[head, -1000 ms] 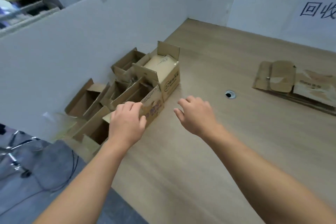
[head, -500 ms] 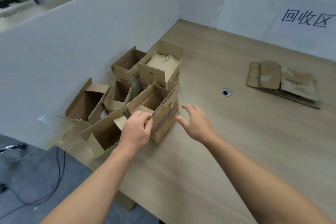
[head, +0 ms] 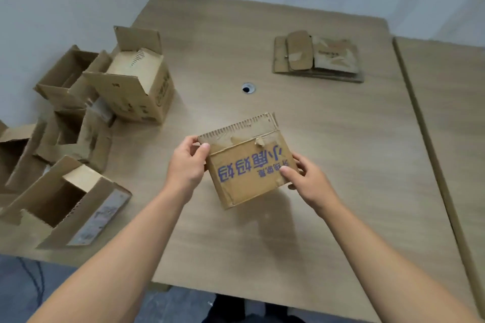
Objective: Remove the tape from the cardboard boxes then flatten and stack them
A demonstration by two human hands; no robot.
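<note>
I hold a small cardboard box (head: 246,165) with blue printed characters above the middle of the wooden table (head: 328,144). My left hand (head: 185,165) grips its upper left corner by the serrated flap. My right hand (head: 307,178) pinches its right side, thumb on the printed face. Torn tape bits cling to the flap seam. A stack of flattened boxes (head: 317,60) lies at the far right of the table.
Several open cardboard boxes crowd the table's left side: a tall one (head: 136,81), one near the front edge (head: 65,204), others against the white partition (head: 65,8). A cable hole (head: 248,88) sits mid-table. A seam to a second table (head: 420,126) runs along the right.
Both hands have lifted the printed box out of the cluster at the left and carried it to the table's middle. My right hand, earlier empty, now grips it. The camera has tilted down.
</note>
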